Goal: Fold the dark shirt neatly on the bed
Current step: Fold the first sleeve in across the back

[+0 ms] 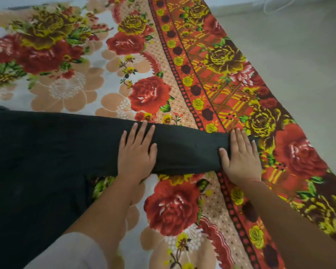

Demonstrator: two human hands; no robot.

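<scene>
Seen from the head camera, we press both hands flat on one sleeve (184, 150) of the dark shirt (47, 152), which lies spread on the bed (70, 88) over a bedspread printed with red and yellow roses. The shirt's body fills the lower left of the view and runs out of frame there, while the sleeve stretches to the right across the patterned border of the bedspread (211, 80). Our left hand (137, 152) rests palm down on the middle of the sleeve, fingers spread and straight, pinching nothing; we judge that it pins the cloth so the sleeve cannot slide. Our right hand (241, 158) lies palm down at the cuff end, its grip equally flat and spread, the fingers covering the sleeve's tip where it meets the orange border. Held this way, the two palms appear to be smoothing the sleeve taut between them, which would take out creases before it is turned in over the body. The fold itself seems barely begun: the sleeve is laid out at full length and no part of the shirt that we can see is doubled over. To the right, beyond the bed's edge, pale floor (299, 55) shows.
</scene>
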